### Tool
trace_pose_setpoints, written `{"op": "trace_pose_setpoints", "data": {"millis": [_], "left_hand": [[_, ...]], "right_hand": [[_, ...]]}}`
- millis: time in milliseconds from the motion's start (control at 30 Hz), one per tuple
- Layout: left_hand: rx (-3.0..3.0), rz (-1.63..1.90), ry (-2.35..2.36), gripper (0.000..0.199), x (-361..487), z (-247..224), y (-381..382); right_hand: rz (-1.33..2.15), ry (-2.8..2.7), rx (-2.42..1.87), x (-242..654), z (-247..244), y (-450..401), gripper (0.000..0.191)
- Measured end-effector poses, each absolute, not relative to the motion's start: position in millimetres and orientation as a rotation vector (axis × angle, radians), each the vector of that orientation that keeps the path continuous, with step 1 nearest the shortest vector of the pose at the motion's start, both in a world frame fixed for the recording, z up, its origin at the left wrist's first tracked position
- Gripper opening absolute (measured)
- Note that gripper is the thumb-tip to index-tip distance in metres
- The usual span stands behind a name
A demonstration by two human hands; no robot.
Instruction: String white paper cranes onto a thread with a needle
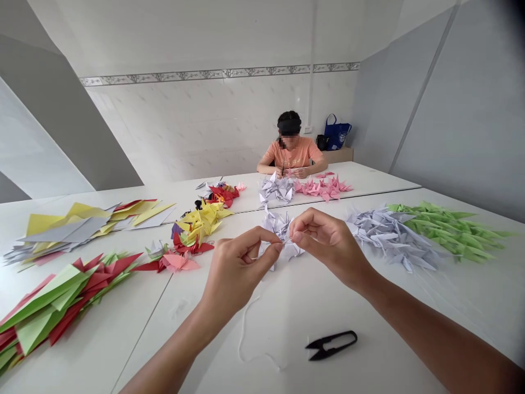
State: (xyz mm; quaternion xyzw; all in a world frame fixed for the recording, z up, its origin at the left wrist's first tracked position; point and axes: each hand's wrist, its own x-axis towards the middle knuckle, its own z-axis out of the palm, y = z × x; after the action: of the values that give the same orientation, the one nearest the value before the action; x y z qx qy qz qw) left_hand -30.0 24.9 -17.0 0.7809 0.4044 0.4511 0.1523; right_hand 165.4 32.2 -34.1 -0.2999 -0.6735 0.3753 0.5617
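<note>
Pinching near mid-frame: a fine pale strand (286,241), seemingly thread but too thin to be sure, is gripped between thumb and forefinger of both left hand (240,268) and right hand (334,246). White paper cranes (275,220) are partly hidden behind. At lower centre, a loose white thread (240,339) is laid curving on the table (213,350); black snips (319,343) are placed to its right. Green folded papers (451,227) are heaped at right. A co-worker (301,153) is seated upper centre.
</note>
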Motion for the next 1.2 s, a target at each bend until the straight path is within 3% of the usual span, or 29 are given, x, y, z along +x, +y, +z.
{"op": "trace_pose_setpoints", "data": {"millis": [267,400,567,733,1200], "left_hand": [[2.679,1.246,1.306,0.014,-36,-25,27],[2.822,1.066,1.239,0.014,-34,-27,26],[2.442,1.147,1.313,0.013,-35,-19,28],[2.117,1.288,1.223,0.016,-37,-14,31],[2.132,1.205,1.150,0.016,-26,-22,26]], "right_hand": [[0.646,-1.675,-0.813,165,-36,30,0.015],[0.702,-1.679,-0.825,165,-37,30,0.016],[0.824,-1.554,-0.769,169,-37,35,0.026],[0.753,-1.602,-0.714,165,-39,34,0.018],[0.766,-1.596,-0.604,153,-47,30,0.010]]}}
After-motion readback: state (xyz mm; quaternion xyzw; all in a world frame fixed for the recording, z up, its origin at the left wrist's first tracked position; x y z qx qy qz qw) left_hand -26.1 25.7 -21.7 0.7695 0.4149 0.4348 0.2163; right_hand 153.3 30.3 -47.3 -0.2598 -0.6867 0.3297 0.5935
